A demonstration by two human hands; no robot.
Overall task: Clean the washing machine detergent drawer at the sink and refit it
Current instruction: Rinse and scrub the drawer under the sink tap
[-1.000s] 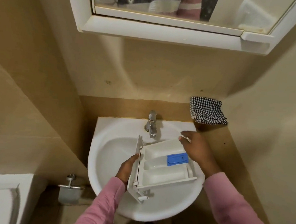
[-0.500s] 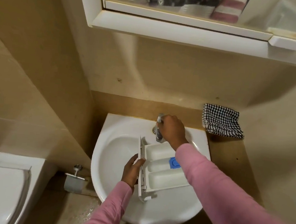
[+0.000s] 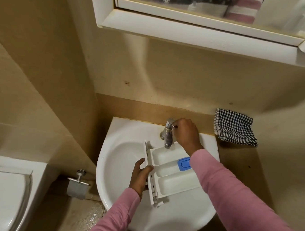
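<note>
Left hand [image 3: 140, 175] grips white plastic detergent drawer [image 3: 171, 172] by its front panel, end compartment parked under chrome tap [image 3: 168, 134], right hand [image 3: 186, 134] curled on its handle, presumably to rinse.

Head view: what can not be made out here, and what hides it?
Tap handle: head view, covered by the right hand gripping it.
Water flow: head view, too faint at the spout to tell.
Drawer right end: head view, behind the right sleeve.
Drawer front: head view, edge-on, partly under the left hand.
</note>
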